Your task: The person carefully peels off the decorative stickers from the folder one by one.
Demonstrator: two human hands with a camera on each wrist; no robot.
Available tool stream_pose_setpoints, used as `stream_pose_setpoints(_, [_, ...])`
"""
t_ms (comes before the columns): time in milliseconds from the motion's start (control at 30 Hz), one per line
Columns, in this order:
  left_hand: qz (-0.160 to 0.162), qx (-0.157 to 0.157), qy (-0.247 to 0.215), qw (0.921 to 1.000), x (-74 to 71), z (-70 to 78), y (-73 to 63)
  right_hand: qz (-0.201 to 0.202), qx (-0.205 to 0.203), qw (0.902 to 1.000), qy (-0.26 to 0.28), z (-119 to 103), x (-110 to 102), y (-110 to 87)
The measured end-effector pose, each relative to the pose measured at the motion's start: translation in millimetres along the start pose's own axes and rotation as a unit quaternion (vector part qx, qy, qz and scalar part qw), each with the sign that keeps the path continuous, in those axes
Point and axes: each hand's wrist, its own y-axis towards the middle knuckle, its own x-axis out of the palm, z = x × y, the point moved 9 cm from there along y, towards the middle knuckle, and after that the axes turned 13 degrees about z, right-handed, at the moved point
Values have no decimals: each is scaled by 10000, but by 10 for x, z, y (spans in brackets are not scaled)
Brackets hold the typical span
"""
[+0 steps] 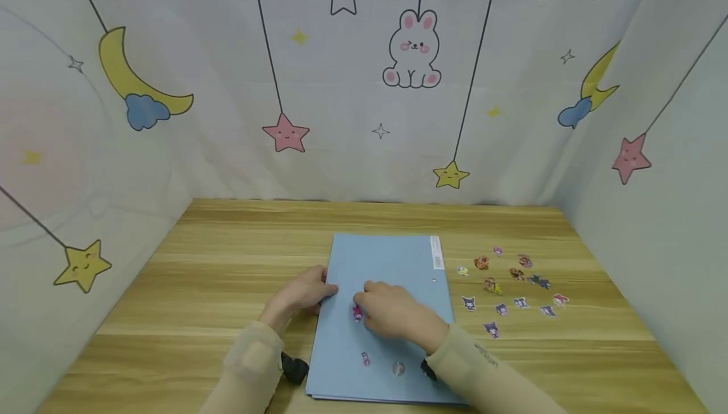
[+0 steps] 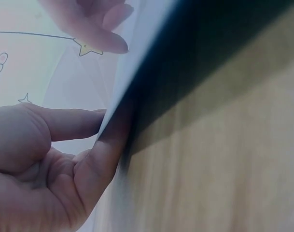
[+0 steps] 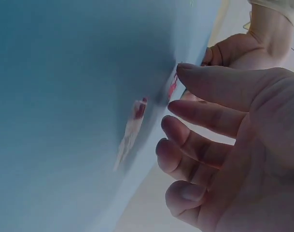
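A light blue folder (image 1: 387, 262) lies on the wooden table in the head view. My left hand (image 1: 303, 291) grips its left edge, thumb on top and fingers underneath; in the left wrist view the edge sits between thumb and fingers (image 2: 96, 169). Over the middle of the folder is my right hand (image 1: 398, 313), its thumb and index fingertips at a pink sticker (image 1: 357, 313). In the right wrist view that sticker shows between the separated thumb and index tips, close against the surface. A small pinkish sticker (image 1: 366, 358) and a round greyish one (image 1: 399, 369) are nearer the front.
Several loose cartoon stickers (image 1: 492, 286) are scattered on the table (image 1: 239, 237) to the right of the folder. A white barcode label (image 1: 436, 253) marks the folder's top right corner. White printed cloth (image 1: 352, 167) walls in the table at the back and sides.
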Motion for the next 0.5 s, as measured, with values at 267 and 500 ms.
stream_pose_setpoints(267, [47, 66, 75, 9999, 8, 12, -3, -86, 227, 9997, -35, -59, 30, 5])
stream_pose_setpoints(500, [83, 86, -25, 9999, 14, 7, -11, -123, 255, 9994, 212, -68, 51, -9])
